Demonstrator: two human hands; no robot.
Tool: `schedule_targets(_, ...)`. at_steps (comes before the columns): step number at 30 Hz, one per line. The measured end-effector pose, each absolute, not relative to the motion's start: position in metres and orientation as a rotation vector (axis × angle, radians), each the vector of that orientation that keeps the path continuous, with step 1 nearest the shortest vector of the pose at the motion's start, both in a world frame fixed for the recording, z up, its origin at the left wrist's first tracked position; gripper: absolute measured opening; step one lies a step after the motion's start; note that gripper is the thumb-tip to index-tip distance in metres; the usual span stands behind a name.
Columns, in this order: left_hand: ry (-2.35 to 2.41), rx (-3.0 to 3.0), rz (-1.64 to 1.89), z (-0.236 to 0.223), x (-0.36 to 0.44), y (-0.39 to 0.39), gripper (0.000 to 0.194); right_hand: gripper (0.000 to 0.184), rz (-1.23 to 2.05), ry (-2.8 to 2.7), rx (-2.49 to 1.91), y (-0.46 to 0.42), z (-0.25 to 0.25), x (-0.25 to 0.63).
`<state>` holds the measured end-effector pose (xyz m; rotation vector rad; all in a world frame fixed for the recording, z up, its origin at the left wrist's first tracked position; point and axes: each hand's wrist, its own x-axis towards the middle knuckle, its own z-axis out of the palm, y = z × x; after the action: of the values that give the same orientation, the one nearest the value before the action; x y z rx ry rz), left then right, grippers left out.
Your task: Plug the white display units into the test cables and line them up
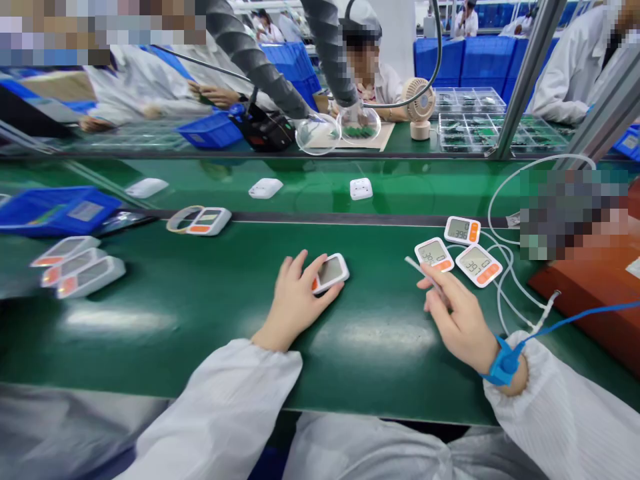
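My left hand [300,300] grips a small white digital monitor [331,272] lying on the green bench, its thumb and fingers at the sides. The monitor has a grey screen and an orange button partly under my fingers. In my right hand [457,313] a thin whitish tube [423,272] is pinched, its tip pointing up and left. Just beyond that hand lie three similar monitors with lit digits: one on the left [434,256], one at the back [463,231] and one on the right [479,265]. A blue strap [505,363] circles my right wrist.
White tubes [510,267] loop beside an orange-brown box [595,273] at right. More monitors [90,277] lie at left, near a blue tray [55,210]. White units [361,189] sit on the green strip behind the bench. Co-workers, grey ducts [260,60] and a small fan [419,107] are beyond.
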<state>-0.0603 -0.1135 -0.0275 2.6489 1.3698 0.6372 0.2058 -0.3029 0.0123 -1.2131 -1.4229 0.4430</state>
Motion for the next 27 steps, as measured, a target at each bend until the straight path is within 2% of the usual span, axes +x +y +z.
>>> schedule_targets(2,1.359,2.609,0.573,-0.027,-0.053,-0.105,0.060,0.026,0.381,-1.411,-1.246,-0.303,0.016,0.209)
schedule_targets(4,1.323,2.581,0.558,-0.025,-0.042,-0.100,0.063,0.021,0.327,-1.391,-1.274,-0.303,0.019,0.211)
schedule_targets(8,1.091,2.365,0.701,-0.020,-0.004,-0.115,0.072,0.020,0.274,-1.365,-1.347,-0.302,0.020,0.212)
schedule_targets(12,0.598,1.849,0.912,-0.026,0.049,-0.162,0.075,0.019,0.180,-1.402,-1.355,-0.299,0.023,0.217)
schedule_targets(17,0.226,1.443,0.804,-0.034,0.095,-0.211,0.077,0.023,0.031,-1.469,-1.299,-0.297,0.028,0.227)
schedule_targets(27,0.283,1.173,0.764,-0.020,0.093,-0.208,0.068,0.014,0.053,-1.539,-1.368,-0.295,0.022,0.224)
